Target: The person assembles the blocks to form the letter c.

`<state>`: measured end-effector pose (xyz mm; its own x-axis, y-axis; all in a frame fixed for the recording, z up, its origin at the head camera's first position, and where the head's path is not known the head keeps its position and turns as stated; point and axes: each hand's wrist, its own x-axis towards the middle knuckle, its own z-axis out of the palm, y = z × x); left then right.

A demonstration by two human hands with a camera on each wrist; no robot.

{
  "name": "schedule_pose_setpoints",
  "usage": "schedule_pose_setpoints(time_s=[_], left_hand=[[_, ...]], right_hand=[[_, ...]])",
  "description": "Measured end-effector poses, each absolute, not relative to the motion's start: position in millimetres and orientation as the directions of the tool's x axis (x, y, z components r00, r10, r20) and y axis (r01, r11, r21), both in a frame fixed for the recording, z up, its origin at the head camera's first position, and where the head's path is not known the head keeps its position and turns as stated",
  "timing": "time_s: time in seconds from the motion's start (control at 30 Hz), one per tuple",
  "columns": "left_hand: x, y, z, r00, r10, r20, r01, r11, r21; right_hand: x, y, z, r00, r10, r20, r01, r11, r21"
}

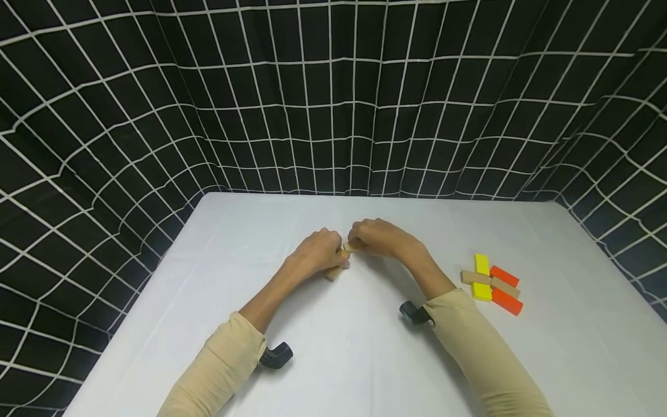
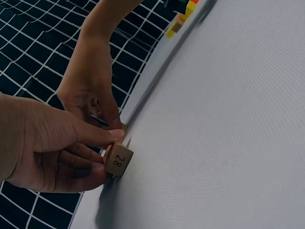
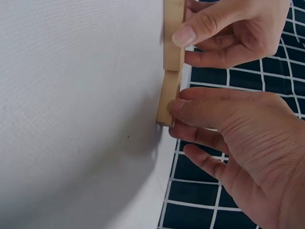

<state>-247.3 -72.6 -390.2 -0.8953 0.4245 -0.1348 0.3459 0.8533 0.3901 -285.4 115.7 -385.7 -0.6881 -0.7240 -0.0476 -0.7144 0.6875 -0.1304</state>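
Note:
In the head view my left hand [image 1: 319, 253] pinches a plain wooden block [image 1: 333, 274] near the middle of the table. The number 28 is marked on its end in the left wrist view, where the block [image 2: 119, 161] sits between thumb and fingers. My right hand [image 1: 384, 237] pinches a second wooden block [image 1: 348, 247] by one end. Seen from the right wrist, this second block [image 3: 167, 100] meets the end of the left hand's block [image 3: 173, 38] at a slight angle. Fingers hide parts of both blocks.
To the right on the white table [image 1: 365, 359] lies a group of several blocks: yellow [image 1: 482, 264], orange [image 1: 506, 302] and plain wooden [image 1: 475, 277], some crossing one another. A black cloth with a white grid [image 1: 333, 104] hangs behind and beside the table. Dark wrist devices [image 1: 277, 355] extend from both sleeves.

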Motion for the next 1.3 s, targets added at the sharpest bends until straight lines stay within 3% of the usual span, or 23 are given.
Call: schedule_pose_setpoints(time_s=[0.93, 1.3], left_hand=[[-251.9, -73.1, -391.3, -0.896, 0.415, -0.159, 0.311, 0.841, 0.443], [-255.5, -75.0, -392.1, -0.896, 0.407, -0.176, 0.291, 0.839, 0.459]], right_hand=[[-284.0, 107.6, -380.7, -0.69, -0.72, -0.076, -0.712, 0.694, -0.108], [-285.6, 112.2, -379.9, -0.736, -0.667, -0.112, -0.656, 0.744, -0.123]])
